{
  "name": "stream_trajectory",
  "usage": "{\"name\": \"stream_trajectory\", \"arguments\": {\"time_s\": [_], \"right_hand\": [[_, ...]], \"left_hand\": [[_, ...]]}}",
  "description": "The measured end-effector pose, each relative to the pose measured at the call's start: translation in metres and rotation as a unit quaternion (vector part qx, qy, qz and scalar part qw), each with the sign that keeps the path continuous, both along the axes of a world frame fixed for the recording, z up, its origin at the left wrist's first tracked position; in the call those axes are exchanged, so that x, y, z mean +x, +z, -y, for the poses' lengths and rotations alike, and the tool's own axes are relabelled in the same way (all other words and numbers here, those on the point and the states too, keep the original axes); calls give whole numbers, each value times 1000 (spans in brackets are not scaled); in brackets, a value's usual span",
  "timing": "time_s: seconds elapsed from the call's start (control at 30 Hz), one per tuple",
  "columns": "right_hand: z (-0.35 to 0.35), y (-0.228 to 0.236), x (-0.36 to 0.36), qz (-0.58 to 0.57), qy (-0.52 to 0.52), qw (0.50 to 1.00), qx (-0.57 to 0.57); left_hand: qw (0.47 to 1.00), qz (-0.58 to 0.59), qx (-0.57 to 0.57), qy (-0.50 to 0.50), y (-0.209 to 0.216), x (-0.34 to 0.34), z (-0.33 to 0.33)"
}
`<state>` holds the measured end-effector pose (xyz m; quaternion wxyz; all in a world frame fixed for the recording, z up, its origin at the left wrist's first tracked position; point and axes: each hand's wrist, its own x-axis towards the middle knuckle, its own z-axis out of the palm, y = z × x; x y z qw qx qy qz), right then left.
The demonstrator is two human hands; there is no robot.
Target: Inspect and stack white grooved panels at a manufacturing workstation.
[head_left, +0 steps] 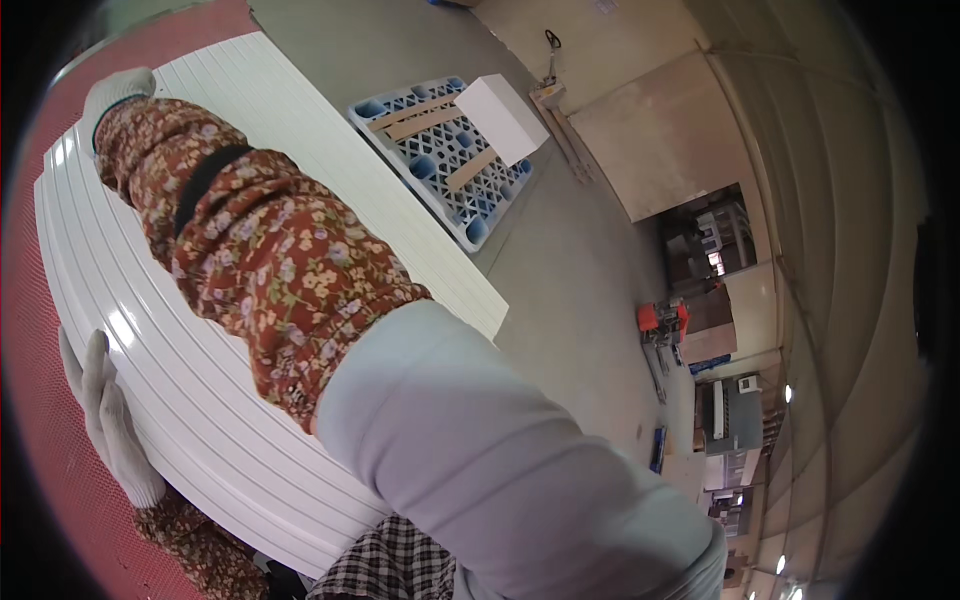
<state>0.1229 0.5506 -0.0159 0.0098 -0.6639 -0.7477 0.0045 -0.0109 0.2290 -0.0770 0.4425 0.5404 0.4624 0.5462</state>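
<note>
Long white ribbed panels (250, 360) lie stacked on a red mesh-textured surface (60, 480), the upper one offset from the one below. My left hand (115, 430), in a white knitted glove, lies along the panel's edge at the lower left, fingers stretched out. Across the panels reaches my right arm, in a floral sleeve cover over a pale grey sleeve. My right hand (120, 92), also gloved in white, is at the panel's far edge at the upper left. Its fingers are mostly hidden, so its grip does not show.
Right of the panels, a blue plastic pallet (425, 165) stands on the floor with brown strips and a white box (500, 118) on it. Farther off are a hand pallet truck (552, 95), a red-bodied pallet truck (662, 320) and a grey machine (732, 412).
</note>
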Motion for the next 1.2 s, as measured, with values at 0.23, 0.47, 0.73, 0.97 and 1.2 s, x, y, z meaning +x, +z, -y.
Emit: {"name": "stream_trajectory", "arguments": {"time_s": [0.23,0.47,0.73,0.97,1.2], "right_hand": [[-72,-8,-32,0,4,993,118],[58,61,78,58,146,987,32],[76,81,61,-24,92,995,28],[90,75,92,167,171,971,12],[216,110,97,4,2,997,76]], "left_hand": [[997,18,69,17,17,-1,25],[996,-45,64,-39,43,17,31],[997,-64,49,11,56,35,87],[996,-79,0,-48,61,48,124],[989,-135,37,-44,82,26,114]]}}
